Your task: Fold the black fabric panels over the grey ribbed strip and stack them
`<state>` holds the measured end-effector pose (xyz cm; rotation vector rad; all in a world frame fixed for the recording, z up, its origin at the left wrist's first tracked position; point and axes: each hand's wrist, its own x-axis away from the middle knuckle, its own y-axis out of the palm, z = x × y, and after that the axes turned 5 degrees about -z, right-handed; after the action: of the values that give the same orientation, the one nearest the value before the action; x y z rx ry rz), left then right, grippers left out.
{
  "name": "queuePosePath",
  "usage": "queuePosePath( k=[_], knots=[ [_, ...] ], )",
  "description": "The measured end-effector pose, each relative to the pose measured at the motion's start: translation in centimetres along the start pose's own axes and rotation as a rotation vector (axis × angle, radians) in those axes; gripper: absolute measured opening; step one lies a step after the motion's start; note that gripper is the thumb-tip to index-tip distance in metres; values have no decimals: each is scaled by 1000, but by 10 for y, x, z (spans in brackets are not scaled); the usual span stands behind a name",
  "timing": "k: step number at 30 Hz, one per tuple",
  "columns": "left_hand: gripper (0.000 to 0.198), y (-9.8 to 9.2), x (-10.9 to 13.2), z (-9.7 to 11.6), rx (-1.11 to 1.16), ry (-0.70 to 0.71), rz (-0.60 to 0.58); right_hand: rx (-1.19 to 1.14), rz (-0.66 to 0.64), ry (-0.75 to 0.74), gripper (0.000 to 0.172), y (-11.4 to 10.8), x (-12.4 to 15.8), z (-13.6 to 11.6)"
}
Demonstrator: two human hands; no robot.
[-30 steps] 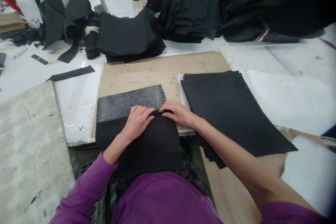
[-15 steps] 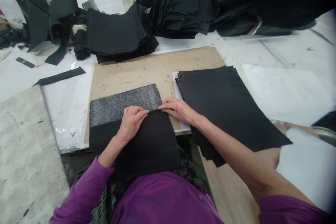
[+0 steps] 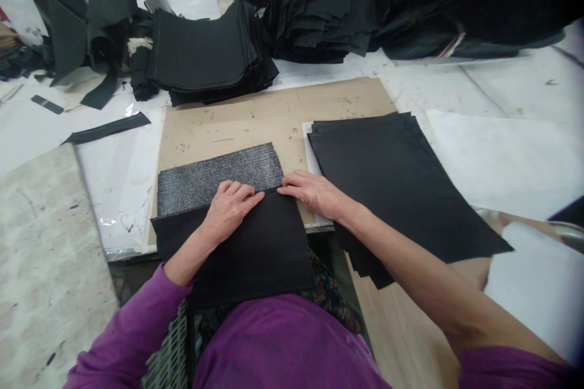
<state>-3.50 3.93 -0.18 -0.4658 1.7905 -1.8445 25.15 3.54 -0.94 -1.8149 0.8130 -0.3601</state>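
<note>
A black sheet (image 3: 255, 255) lies partly on the table edge and hangs down toward my lap. Its top edge runs along a grey speckled, ribbed strip (image 3: 221, 173), which shows above it. At the middle of that edge my left hand (image 3: 230, 206) is closed, thumb and fingers pinching the sheet. Close beside it, my right hand (image 3: 310, 191) pinches the same edge near its right corner. Whether the strip and the sheet are joined beneath the fingers is hidden.
To the right lies a stack of black sheets (image 3: 378, 176), overhanging the table edge. Behind the tan board (image 3: 274, 109) stand a curved black pile (image 3: 201, 51) and a taller black stack (image 3: 319, 6). A narrow black strip (image 3: 109, 129) and a pale slab (image 3: 45, 255) are left.
The sheet's top edge now sits slightly farther over the grey strip, and its left corner sticks out more to the left. Both hands have shifted slightly right and keep their pinch.
</note>
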Motion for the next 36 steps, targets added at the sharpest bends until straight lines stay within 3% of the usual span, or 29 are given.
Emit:
queuePosePath(
  k=[6,9,12,15,18,25,32,36],
  knots=[
    [34,-1,3,2,-37,16,12,112,-37,123,34,-20,16,-10],
    [35,0,2,4,-47,20,20,241,10,293,35,-25,8,-39],
    [34,1,2,6,-52,18,23,266,90,380,42,-5,-11,-75],
    [35,2,8,0,-27,-14,27,230,88,389,46,25,-24,-96],
    [34,3,28,-16,32,-42,36,241,75,398,50,42,-26,-101],
    [37,-3,82,-52,73,-79,35,269,68,315,61,31,-26,-99],
    [40,-14,87,-50,-58,-23,-35,356,38,305,50,23,-38,-106],
    [38,-19,85,-47,-125,-15,-55,330,55,245,44,39,-57,-121]
  ],
)
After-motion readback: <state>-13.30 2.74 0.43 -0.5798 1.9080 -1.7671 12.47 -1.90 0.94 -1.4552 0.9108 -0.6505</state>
